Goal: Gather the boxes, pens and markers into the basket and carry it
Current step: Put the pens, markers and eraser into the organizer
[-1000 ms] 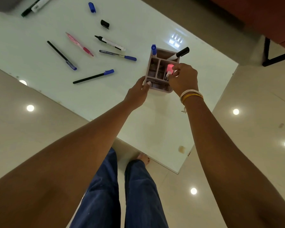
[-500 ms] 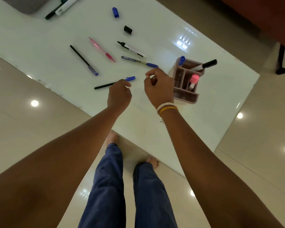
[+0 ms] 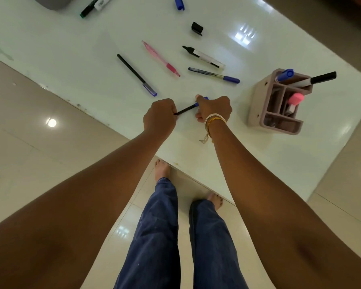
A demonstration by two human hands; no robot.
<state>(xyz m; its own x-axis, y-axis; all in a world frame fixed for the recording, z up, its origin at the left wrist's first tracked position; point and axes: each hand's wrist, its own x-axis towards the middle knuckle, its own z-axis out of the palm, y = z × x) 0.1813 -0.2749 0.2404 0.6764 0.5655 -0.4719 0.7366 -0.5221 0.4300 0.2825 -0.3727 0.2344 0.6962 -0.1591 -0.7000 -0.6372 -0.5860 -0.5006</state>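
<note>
1. Near the middle of the frame, both hands hold one black pen [image 3: 184, 110] with a blue cap.
2. The left hand [image 3: 159, 116] is curled tight around the black end of the pen.
3. The right hand [image 3: 214, 108] is curled around the blue cap end. It wears bracelets [image 3: 214, 119] at the wrist.
4. The basket [image 3: 279, 101] stands on the white table [image 3: 71, 59] at the right of the frame, well apart from the hands.
5. A blue marker [image 3: 283, 75], a black marker [image 3: 319, 78] and a pink marker [image 3: 295, 100] stick out of the basket.
6. More pens lie above the hands: a black one [image 3: 136, 74], a pink one [image 3: 161, 58], a blue one [image 3: 214, 75] and a white marker [image 3: 203, 56].
7. A black cap [image 3: 197, 28] lies alone higher up.
</note>
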